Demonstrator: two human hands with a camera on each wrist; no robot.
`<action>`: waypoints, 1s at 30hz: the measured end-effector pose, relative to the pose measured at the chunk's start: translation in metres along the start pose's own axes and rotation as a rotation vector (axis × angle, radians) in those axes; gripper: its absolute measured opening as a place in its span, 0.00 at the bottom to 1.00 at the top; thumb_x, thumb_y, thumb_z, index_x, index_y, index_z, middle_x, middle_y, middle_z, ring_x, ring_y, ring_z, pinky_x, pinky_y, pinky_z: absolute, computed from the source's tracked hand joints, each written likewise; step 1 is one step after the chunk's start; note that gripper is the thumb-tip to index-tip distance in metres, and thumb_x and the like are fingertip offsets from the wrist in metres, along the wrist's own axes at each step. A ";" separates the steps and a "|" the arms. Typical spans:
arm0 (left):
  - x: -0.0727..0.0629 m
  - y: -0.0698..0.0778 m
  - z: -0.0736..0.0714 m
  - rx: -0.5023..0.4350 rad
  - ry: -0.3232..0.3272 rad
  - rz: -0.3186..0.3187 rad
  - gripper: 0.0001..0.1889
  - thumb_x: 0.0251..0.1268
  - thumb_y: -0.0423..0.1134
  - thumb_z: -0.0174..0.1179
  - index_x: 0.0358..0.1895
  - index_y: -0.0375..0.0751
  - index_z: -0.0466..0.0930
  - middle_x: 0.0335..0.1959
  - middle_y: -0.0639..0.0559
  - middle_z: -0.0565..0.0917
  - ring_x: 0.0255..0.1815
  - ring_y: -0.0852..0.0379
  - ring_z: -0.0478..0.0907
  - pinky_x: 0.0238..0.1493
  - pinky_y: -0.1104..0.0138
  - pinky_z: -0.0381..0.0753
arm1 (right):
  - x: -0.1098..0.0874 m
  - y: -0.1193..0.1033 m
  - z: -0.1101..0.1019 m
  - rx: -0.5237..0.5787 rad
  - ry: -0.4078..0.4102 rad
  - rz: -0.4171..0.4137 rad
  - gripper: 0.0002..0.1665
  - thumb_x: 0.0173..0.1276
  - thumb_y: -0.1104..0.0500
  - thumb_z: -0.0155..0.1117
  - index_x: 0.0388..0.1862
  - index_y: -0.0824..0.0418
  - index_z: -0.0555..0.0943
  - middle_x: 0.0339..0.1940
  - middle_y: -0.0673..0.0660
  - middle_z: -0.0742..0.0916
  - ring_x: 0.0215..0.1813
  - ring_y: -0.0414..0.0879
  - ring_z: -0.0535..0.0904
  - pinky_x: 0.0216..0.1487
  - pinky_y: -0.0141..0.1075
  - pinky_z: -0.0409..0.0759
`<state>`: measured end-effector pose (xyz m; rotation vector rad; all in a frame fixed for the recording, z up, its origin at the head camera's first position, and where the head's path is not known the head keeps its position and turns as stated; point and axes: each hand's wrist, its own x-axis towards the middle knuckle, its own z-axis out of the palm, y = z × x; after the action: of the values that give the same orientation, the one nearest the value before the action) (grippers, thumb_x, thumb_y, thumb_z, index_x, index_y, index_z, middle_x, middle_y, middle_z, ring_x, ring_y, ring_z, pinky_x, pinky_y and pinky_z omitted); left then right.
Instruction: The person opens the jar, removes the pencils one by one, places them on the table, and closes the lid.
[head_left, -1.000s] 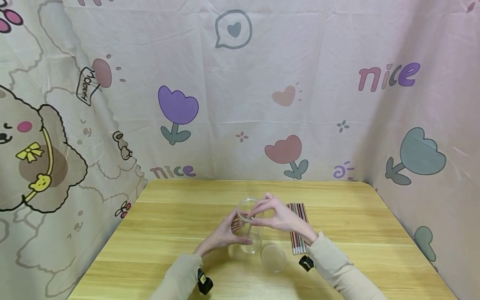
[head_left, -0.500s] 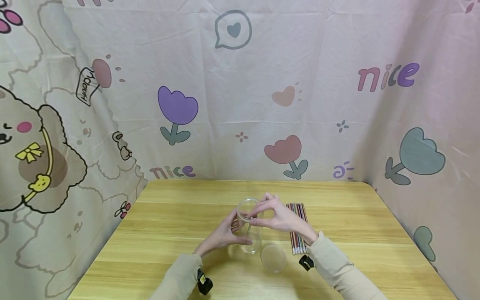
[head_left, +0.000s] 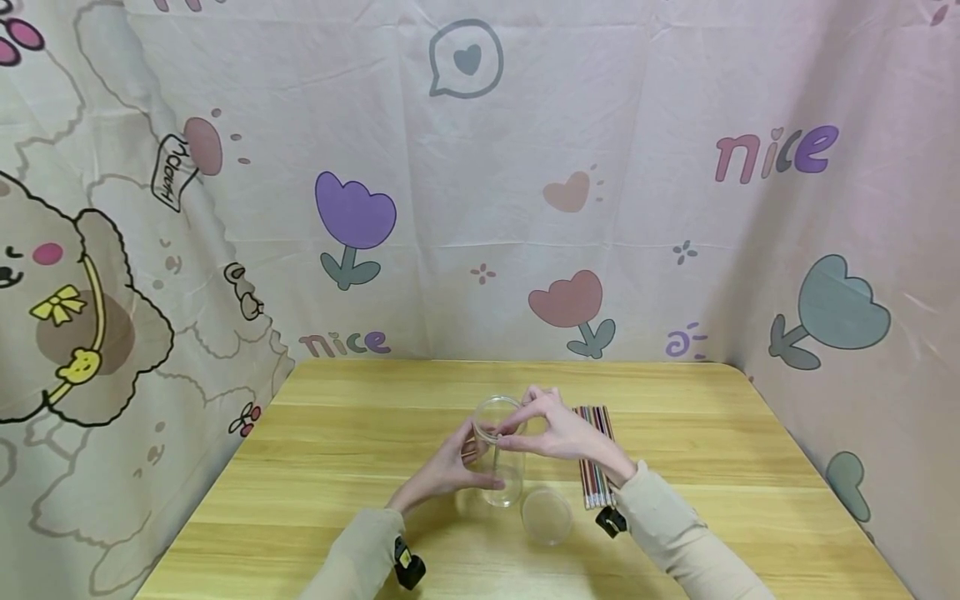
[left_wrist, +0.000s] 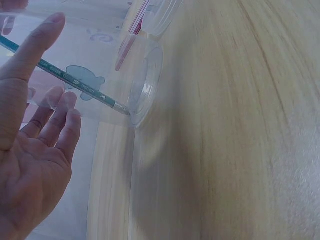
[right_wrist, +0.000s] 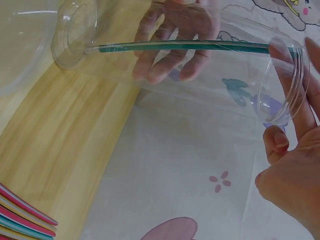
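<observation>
My left hand (head_left: 450,468) grips a clear plastic jar (head_left: 512,490) around its side, thumb in front and fingers behind. The jar stands upright on the table without its lid. Inside leans a green pencil (left_wrist: 75,81), its ferrule end down at the jar's bottom. At the jar's mouth, my right hand (head_left: 558,429) pinches the pencil's upper end between thumb and index finger. In the right wrist view the same pencil (right_wrist: 185,46) runs the length of the jar to these fingers, which partly hide its tip.
A round clear lid (head_left: 547,517) lies flat just right of the jar's base. Beyond it, under my right forearm, several coloured pencils (head_left: 596,483) lie side by side on the wooden table (head_left: 337,475). A patterned cloth (head_left: 465,167) hangs behind.
My right hand has shifted very slightly left at the jar's mouth, still pinching the pencil. The left hand, jar, lid and row of pencils have stayed put.
</observation>
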<state>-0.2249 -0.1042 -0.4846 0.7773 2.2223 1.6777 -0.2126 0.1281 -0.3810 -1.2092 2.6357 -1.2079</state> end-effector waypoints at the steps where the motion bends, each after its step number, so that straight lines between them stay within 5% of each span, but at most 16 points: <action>1: 0.000 0.000 0.000 0.001 0.001 -0.003 0.44 0.49 0.37 0.79 0.70 0.48 0.64 0.74 0.43 0.71 0.75 0.38 0.68 0.78 0.44 0.66 | 0.001 0.000 0.000 0.003 0.004 0.000 0.10 0.62 0.51 0.74 0.42 0.50 0.91 0.33 0.49 0.81 0.42 0.46 0.69 0.51 0.36 0.58; 8: -0.001 0.000 0.000 0.010 0.002 0.001 0.43 0.49 0.37 0.79 0.69 0.49 0.64 0.74 0.42 0.71 0.74 0.37 0.68 0.78 0.43 0.67 | 0.002 0.003 0.002 0.048 0.045 -0.017 0.08 0.60 0.54 0.76 0.39 0.52 0.91 0.32 0.55 0.82 0.42 0.51 0.69 0.54 0.39 0.58; 16: 0.001 -0.001 -0.001 0.009 -0.005 -0.001 0.45 0.49 0.37 0.79 0.70 0.48 0.62 0.75 0.42 0.70 0.75 0.37 0.67 0.78 0.44 0.66 | 0.004 0.008 0.004 0.086 0.089 -0.086 0.08 0.59 0.58 0.76 0.39 0.52 0.91 0.34 0.47 0.87 0.41 0.42 0.70 0.56 0.41 0.57; 23: 0.001 -0.003 -0.001 -0.003 0.003 -0.021 0.44 0.47 0.36 0.79 0.69 0.43 0.63 0.73 0.37 0.71 0.75 0.36 0.67 0.79 0.45 0.65 | 0.005 0.012 0.008 0.060 0.159 -0.204 0.05 0.60 0.62 0.74 0.36 0.56 0.89 0.36 0.51 0.91 0.43 0.43 0.74 0.57 0.41 0.61; 30: 0.001 -0.005 0.000 0.000 0.009 -0.019 0.43 0.47 0.34 0.79 0.68 0.40 0.63 0.71 0.35 0.71 0.74 0.34 0.68 0.78 0.45 0.66 | 0.004 0.012 0.013 0.051 0.257 -0.222 0.06 0.64 0.65 0.69 0.39 0.57 0.84 0.39 0.54 0.89 0.47 0.42 0.78 0.61 0.41 0.63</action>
<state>-0.2271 -0.1045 -0.4895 0.7475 2.2294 1.6756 -0.2188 0.1220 -0.3968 -1.4613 2.6766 -1.5530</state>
